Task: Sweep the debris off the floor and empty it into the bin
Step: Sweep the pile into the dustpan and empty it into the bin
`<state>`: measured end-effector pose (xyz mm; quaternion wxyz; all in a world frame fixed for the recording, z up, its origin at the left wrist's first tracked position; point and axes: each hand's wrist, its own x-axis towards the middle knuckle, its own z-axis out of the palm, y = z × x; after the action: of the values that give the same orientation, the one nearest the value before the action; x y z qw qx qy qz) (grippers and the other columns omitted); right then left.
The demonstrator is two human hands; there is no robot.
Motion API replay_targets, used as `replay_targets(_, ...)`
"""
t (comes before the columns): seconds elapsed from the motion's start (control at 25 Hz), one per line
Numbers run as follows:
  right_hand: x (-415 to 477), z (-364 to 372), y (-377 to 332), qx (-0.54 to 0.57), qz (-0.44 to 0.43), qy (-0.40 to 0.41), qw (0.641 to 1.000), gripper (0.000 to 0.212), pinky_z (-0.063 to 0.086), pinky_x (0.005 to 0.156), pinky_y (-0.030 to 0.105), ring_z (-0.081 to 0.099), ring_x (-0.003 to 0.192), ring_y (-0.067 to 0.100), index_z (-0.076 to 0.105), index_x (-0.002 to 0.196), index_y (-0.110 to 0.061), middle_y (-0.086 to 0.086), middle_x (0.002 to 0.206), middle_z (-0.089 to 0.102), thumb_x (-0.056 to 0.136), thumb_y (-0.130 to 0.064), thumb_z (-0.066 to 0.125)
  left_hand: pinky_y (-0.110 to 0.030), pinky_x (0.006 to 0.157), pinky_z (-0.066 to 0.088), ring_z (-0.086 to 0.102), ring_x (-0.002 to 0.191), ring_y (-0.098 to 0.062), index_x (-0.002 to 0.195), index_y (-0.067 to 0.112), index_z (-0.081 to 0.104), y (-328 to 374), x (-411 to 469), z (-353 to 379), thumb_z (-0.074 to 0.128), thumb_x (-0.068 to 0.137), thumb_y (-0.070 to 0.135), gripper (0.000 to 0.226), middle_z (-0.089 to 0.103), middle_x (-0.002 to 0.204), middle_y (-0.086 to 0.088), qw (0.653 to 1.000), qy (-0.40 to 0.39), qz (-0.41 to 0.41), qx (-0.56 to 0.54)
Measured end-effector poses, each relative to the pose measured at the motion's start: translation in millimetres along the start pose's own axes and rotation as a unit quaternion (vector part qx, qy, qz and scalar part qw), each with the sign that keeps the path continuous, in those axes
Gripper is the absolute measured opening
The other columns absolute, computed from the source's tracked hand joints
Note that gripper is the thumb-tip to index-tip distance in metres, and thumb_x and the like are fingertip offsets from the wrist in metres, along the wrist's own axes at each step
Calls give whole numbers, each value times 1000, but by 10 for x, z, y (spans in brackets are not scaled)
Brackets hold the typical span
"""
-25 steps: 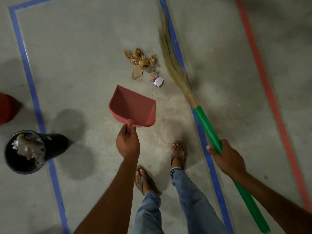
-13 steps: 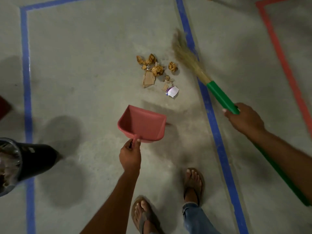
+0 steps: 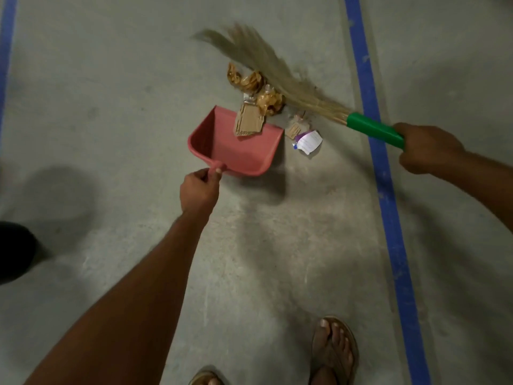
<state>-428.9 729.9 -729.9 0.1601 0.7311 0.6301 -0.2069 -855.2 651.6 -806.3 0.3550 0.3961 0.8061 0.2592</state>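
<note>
A red dustpan [image 3: 236,151] rests on the concrete floor, its mouth facing the debris. My left hand [image 3: 198,188] grips its handle. A flat cardboard scrap [image 3: 248,122] lies over the pan's front lip. Crumpled brown paper balls [image 3: 251,81] sit just beyond it, under the straw bristles of the broom [image 3: 266,68]. My right hand [image 3: 427,147] holds the broom's green handle [image 3: 374,129]. A white and purple wrapper [image 3: 308,140] and a small brown scrap [image 3: 295,128] lie on the floor right of the pan. The black bin [image 3: 14,251] shows only as a dark edge at far left.
A blue tape line [image 3: 383,173] runs down the floor on the right, another [image 3: 5,37] at the far left. My sandalled feet [image 3: 334,351] stand at the bottom edge. Shadows fall on the floor left of the pan.
The view has closed in on the debris. The dustpan slid forward to the pile and the cardboard scrap now lies on its lip. The broom swung left over the paper balls.
</note>
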Motion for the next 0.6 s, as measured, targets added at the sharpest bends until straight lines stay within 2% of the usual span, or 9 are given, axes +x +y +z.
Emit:
replay_targets(0.12,-395,281,265,-40,-18,-4,999,79,44,69,36,61,97,39,39,151,-29,17,116,61,80,-3,64,-35,59,42,55,61,-18,81,3,69,-31,112,1,64,90,66,64,64,68,-13,1000,-23,9,-11)
replay_targets(0.24,-892,528,523,-53,-53,32,997,86,42,63,36,58,83,34,40,151,-29,8,99,56,75,1,65,-43,66,53,58,69,-20,80,24,65,-98,113,-40,64,89,66,44,64,79,-9,997,-64,4,-38)
replay_targets(0.32,-1189,677,728,-44,-59,56,996,89,46,61,39,54,75,29,42,149,-31,0,89,50,70,2,66,-49,72,58,60,75,-19,85,37,63,-116,64,-94,66,91,63,26,65,85,-3,995,-80,1,-58)
replay_targets(0.4,-1427,805,968,-19,-14,57,998,89,49,62,43,53,73,24,38,148,-40,-5,86,48,71,-3,64,-47,73,59,61,78,-18,102,40,66,-155,-4,-143,67,93,56,18,67,89,0,994,-91,-1,-66)
replay_targets(0.52,-1556,1027,1452,67,84,56,993,88,55,62,45,57,75,23,29,149,-55,-2,96,55,77,-12,56,-39,70,52,60,79,-19,103,45,67,-236,-136,-261,67,95,51,9,68,92,1,991,-114,12,-73)
replay_targets(0.6,-1483,1226,1910,103,110,77,986,84,58,72,51,62,88,26,27,149,-58,-1,112,57,80,-16,53,-33,69,52,61,81,-16,116,40,69,-303,-286,-377,67,96,47,21,71,96,5,988,-135,4,-76)
